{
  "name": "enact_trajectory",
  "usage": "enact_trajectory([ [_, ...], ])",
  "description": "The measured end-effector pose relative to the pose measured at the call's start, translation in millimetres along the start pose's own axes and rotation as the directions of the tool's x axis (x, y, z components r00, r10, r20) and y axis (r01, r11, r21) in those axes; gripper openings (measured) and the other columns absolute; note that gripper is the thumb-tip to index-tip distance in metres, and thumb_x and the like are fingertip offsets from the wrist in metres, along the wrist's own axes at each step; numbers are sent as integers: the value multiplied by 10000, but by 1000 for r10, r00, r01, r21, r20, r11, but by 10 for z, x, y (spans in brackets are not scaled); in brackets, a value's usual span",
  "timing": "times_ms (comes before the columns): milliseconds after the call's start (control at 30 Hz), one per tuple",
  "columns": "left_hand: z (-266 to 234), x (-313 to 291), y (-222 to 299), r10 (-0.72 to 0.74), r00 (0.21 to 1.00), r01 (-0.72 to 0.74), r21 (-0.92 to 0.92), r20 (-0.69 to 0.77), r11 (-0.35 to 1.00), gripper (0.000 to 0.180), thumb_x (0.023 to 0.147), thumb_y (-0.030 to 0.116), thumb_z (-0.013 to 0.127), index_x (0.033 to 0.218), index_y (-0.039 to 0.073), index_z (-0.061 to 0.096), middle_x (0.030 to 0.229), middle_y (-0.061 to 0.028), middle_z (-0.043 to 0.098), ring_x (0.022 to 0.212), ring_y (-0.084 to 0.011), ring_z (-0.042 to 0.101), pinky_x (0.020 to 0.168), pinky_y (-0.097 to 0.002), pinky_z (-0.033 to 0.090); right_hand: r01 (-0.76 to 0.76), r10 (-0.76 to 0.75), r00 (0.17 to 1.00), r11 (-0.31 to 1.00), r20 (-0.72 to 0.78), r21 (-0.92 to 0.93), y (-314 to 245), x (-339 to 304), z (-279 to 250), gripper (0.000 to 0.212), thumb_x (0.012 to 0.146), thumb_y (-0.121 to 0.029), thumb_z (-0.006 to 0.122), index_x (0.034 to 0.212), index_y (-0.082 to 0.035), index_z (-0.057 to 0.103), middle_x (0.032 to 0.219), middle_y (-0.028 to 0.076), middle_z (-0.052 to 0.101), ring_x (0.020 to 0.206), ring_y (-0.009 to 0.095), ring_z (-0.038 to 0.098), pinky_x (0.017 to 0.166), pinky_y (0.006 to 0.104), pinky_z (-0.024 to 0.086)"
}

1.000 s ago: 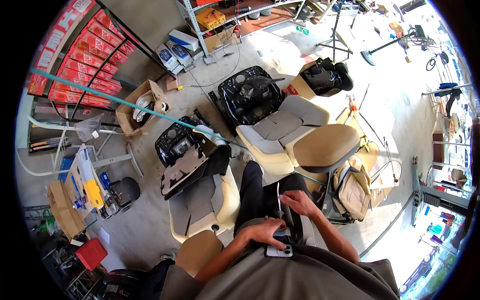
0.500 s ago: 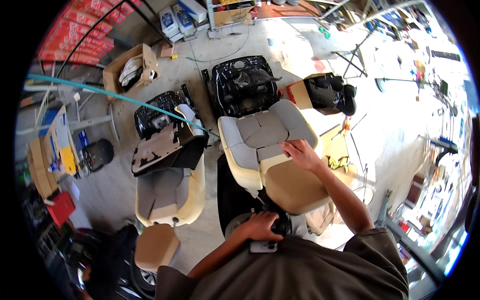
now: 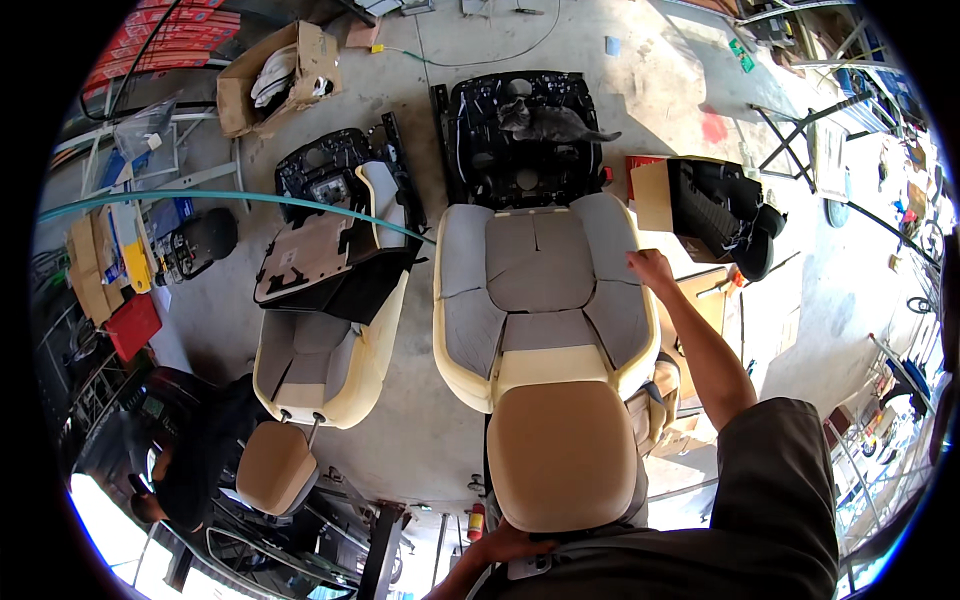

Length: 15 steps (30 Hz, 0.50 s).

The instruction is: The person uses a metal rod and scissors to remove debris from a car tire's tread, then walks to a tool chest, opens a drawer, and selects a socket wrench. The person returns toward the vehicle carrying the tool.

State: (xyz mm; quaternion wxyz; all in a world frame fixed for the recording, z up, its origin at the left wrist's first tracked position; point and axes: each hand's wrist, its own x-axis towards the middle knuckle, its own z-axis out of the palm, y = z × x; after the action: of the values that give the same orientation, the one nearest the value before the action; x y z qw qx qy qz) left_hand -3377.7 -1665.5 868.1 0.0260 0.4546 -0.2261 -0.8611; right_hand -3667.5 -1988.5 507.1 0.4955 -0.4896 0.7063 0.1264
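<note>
In front of me stands a car seat back (image 3: 538, 262) with grey panels and cream foam edges. A tan headrest (image 3: 563, 455) is fixed at its near end. My right hand (image 3: 650, 268) is at the right side of the grey bolster, its fingers curled in; whatever they may hold is hidden. My left hand (image 3: 512, 543) lies low beside the near end of the headrest, close to my waist, its fingers mostly hidden. A grey kitten (image 3: 560, 124) lies on the black seat frame (image 3: 470, 150) beyond the seat back.
To the left is a second seat back (image 3: 375, 370) with its tan headrest (image 3: 275, 465) and a black-edged panel (image 3: 305, 262) on it. A teal hose (image 3: 260, 198) runs across. Cardboard boxes (image 3: 235, 95) stand around. A person in dark clothes (image 3: 205, 450) is at lower left.
My view has shifted, and the seat back now appears straight ahead. My right hand has gone from above the seat back to its right side. My left hand appears lower, beside the headrest.
</note>
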Motion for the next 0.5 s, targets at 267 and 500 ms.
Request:
enact_trajectory([
  [267, 560, -63, -466, -362, 928, 366, -404, 89, 838, 607, 882, 399, 606, 1357, 49, 467, 1368, -171, 468, 1282, -272, 418, 1063, -404, 327, 52, -63, 998, 954, -25, -295, -76, 649, 305, 338, 892, -402, 495, 985, -152, 703, 982, 155, 683, 938, 366, 637, 827, 459, 510],
  [500, 681, 320, -86, -403, 892, 295, -411, -205, 862, 642, 875, 415, 597, 1371, 43, 433, 1387, -179, 432, 1297, -283, 387, 1072, -415, 307, 269, -256, 963, 901, 84, -339, -543, 2251, 1071, 314, 920, -344, 435, 1005, -119, 637, 988, 194, 664, 964, 391, 620, 819, 498, 501],
])
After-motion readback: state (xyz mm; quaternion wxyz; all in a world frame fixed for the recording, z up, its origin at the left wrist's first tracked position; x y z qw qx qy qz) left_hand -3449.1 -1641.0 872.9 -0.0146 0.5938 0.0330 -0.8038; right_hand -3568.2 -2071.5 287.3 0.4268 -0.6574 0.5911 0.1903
